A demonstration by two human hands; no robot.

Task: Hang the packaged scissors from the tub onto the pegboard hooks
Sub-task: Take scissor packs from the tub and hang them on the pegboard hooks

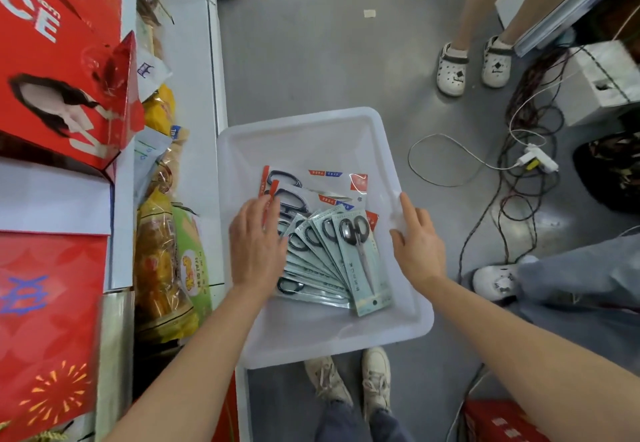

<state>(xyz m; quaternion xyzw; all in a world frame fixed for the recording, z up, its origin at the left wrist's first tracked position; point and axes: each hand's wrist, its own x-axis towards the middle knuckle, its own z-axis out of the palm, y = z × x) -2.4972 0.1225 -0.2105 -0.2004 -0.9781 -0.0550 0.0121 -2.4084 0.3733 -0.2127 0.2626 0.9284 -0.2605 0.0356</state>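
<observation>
A translucent white tub [304,137] stands on the grey floor below me. Inside lies a fanned pile of pale green scissors packs [360,261] with black-handled scissors, and under them clear packs with red corners [332,183]. My left hand [256,247] rests flat on the left side of the pile, fingers spread, covering part of it. My right hand [417,244] hovers over the tub's right rim, fingers apart, holding nothing. No pegboard or hooks appear in the view.
Red gift boxes [55,71] and snack bags [166,268] fill the shelving at left. Other people's feet [453,71] stand beyond the tub, another shoe [495,280] at right. Tangled cables and a power strip [536,161] lie at right. My own shoes [349,382] are just below the tub.
</observation>
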